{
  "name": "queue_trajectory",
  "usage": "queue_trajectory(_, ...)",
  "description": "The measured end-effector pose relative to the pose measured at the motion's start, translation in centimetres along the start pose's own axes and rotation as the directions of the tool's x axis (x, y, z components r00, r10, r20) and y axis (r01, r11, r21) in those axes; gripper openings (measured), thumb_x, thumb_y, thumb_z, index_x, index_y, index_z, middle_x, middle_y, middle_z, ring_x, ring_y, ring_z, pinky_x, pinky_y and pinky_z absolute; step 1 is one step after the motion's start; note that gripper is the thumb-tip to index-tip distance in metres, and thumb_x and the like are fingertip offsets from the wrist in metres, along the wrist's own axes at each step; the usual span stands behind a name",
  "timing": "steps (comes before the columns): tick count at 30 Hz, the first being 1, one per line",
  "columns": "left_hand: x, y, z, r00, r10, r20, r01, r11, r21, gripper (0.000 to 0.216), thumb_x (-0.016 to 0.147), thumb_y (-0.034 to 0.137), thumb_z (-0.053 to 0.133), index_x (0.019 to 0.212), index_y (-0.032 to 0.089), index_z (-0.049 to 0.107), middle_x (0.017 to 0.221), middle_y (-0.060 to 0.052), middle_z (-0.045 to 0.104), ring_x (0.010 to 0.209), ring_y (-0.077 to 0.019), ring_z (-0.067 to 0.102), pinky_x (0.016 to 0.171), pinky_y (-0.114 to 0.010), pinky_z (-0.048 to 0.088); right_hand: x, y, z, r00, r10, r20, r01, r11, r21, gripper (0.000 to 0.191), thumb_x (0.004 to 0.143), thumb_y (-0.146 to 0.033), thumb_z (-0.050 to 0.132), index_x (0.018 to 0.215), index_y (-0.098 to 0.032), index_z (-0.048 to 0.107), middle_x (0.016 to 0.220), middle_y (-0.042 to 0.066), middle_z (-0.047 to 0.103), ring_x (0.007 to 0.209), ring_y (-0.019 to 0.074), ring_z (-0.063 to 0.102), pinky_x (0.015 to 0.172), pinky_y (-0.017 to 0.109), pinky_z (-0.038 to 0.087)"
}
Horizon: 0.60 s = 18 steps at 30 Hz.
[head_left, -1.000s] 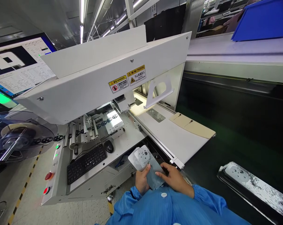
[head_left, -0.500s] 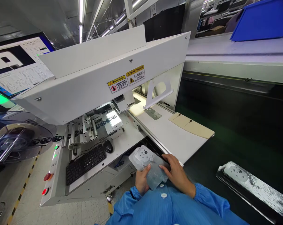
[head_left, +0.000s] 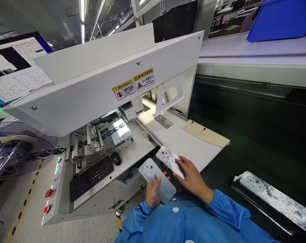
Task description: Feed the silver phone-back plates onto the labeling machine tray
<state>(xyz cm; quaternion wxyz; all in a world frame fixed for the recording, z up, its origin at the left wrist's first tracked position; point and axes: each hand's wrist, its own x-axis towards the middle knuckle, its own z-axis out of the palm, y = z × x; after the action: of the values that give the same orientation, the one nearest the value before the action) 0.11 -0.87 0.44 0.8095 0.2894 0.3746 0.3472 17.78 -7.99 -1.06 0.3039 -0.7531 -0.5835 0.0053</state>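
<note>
My left hand (head_left: 153,193) is closed around a flat silvery phone back panel (head_left: 156,180) with camera holes, held low in front of my blue coat. My right hand (head_left: 192,177) grips a second, similar panel (head_left: 169,160) and holds it over the near end of the white conveyor bed (head_left: 193,148) of the machine. Another panel (head_left: 163,121) lies further up that bed, under the white housing (head_left: 104,84).
A keyboard (head_left: 90,177) and mouse (head_left: 115,157) sit on the machine's shelf at left, beside a tape reel (head_left: 16,152) and red buttons (head_left: 49,193). A monitor (head_left: 13,71) is far left. A dark belt at right carries a tray of panels (head_left: 271,197). A blue bin (head_left: 279,18) is at the far right.
My right hand has lifted the top panel off the stack in my left hand and carried it forward to the near end of the conveyor bed. The panel on the bed moved further in.
</note>
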Motion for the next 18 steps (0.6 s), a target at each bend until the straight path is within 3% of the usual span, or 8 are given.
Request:
queue_trajectory(3,-0.2,0.0,0.0,0.999,-0.027,-0.018,0.027,1.0,-0.003,0.066,0.055,0.046,0.083,0.109,0.014,0.063,0.103,-0.017,0.072,0.111,-0.041,0.059,0.095,-0.051,0.046,2.1,3.7,-1.2,0.976,0.219,0.007,-0.211,0.948,-0.239,0.053,0.084,-0.04,0.053,0.128,-0.01,0.053,0.133,0.018,0.046,0.119,0.0321,0.045,0.099,0.043,0.043)
queue_trajectory(8,-0.3,0.4,0.2,0.999,-0.038,-0.033,0.038,0.999,0.002,0.068,0.049,0.046,0.086,0.104,0.014,0.064,0.101,-0.019,0.072,0.109,-0.042,0.061,0.093,-0.052,0.047,4.5,8.0,-2.5,0.946,0.325,0.004,-0.305,0.892,-0.335,0.051,0.085,-0.037,0.05,0.127,-0.009,0.054,0.132,0.02,0.046,0.115,0.0358,0.047,0.096,0.047,0.043)
queue_trajectory(15,0.0,0.3,0.1,0.999,-0.043,-0.025,0.043,0.999,-0.001,0.066,0.05,0.043,0.086,0.105,0.015,0.064,0.098,-0.017,0.073,0.106,-0.0405,0.063,0.092,-0.051,0.048,4.3,7.1,-1.6,0.95,0.298,0.09,-0.241,0.887,-0.395,0.051,0.087,-0.037,0.048,0.132,-0.012,0.051,0.147,0.014,0.032,0.135,0.0364,0.024,0.109,0.053,0.026)
queue_trajectory(18,0.1,-0.2,-0.1,1.0,-0.012,-0.027,0.011,1.0,-0.022,0.063,0.054,0.043,0.085,0.106,0.016,0.064,0.099,-0.017,0.073,0.105,-0.0403,0.063,0.091,-0.052,0.049,3.7,6.0,-0.7,0.949,0.282,0.144,-0.206,0.894,-0.399,0.053,0.092,-0.042,0.041,0.136,-0.013,0.047,0.147,0.012,0.033,0.135,0.0348,0.025,0.109,0.053,0.026)
